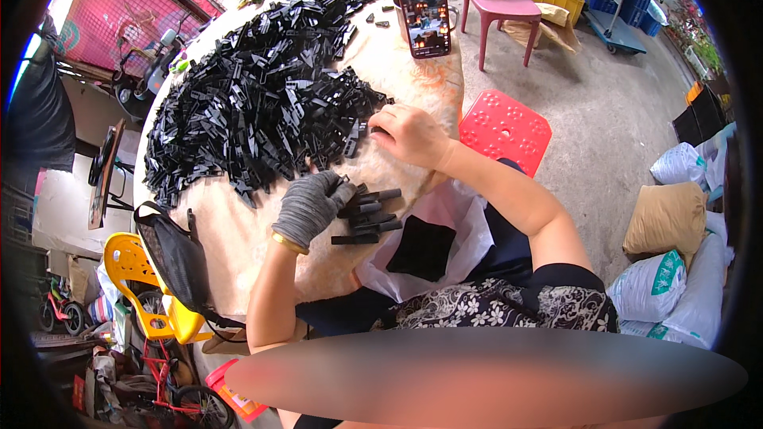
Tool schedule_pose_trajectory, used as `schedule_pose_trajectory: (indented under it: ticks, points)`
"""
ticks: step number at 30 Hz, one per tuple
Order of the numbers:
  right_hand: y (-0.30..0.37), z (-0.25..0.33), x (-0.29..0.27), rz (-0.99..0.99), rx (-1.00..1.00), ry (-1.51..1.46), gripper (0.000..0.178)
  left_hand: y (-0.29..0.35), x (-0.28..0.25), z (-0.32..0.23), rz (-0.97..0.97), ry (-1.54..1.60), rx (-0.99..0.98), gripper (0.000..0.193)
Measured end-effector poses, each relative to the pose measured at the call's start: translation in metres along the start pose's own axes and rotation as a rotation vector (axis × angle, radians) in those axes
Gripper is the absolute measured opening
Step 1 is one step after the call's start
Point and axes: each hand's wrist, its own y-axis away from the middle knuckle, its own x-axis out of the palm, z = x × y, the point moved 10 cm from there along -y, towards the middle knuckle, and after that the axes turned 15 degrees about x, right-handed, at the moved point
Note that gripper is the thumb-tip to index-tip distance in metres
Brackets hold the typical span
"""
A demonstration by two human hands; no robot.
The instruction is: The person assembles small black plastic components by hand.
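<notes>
Your gloved left hand point(308, 210) has its fingers curled at the near edge of a heap of black pieces point(254, 103), which spreads from its 10 to 12 o'clock; I cannot tell whether they grip one. Your bare right hand point(409, 135) is at 2 o'clock from it, fingertips drawn together by the heap's right edge; what they hold is hidden. Separate black sticks point(373, 219) lie at the left hand's 3 o'clock, near the table edge. Tablecloth point(230, 246) stretches toward 8 o'clock, up to a black bag point(184, 266) on the rim. From your right hand, cloth runs to a phone point(424, 20) at 12; beyond the table edge, a red stool point(509, 129) stands at 3 and a white bag point(470, 226) sits toward 5.
</notes>
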Motion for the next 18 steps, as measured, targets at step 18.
schedule_pose_trajectory:
  ticks: [18]
  points:
    - [0.009,0.006,0.007,0.239,0.095,-0.196,0.021,0.015,-0.001,0.020,-0.212,0.460,0.003,0.035]
